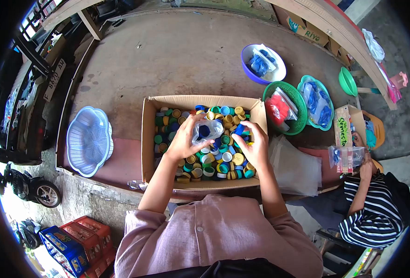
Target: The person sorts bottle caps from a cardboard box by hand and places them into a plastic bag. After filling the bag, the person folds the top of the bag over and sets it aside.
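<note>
My left hand (185, 140) is wrapped round a clear plastic bag (208, 131) with dark blue caps inside. To its right, my right hand (254, 144) pinches a blue cap (239, 130) between thumb and fingers. Both hands are over an open cardboard box (147, 139), and a gap separates the cap from the bag. Loose bottle caps (208, 171) in green, yellow, blue and white fill the box.
A pale blue basket (90, 141) stands left. At the right are a purple bowl (249, 74), a green basket (299, 123), a turquoise basket (328, 125) and plastic bags (295, 169). A person in striped clothing (376, 211) holds a bag farther right.
</note>
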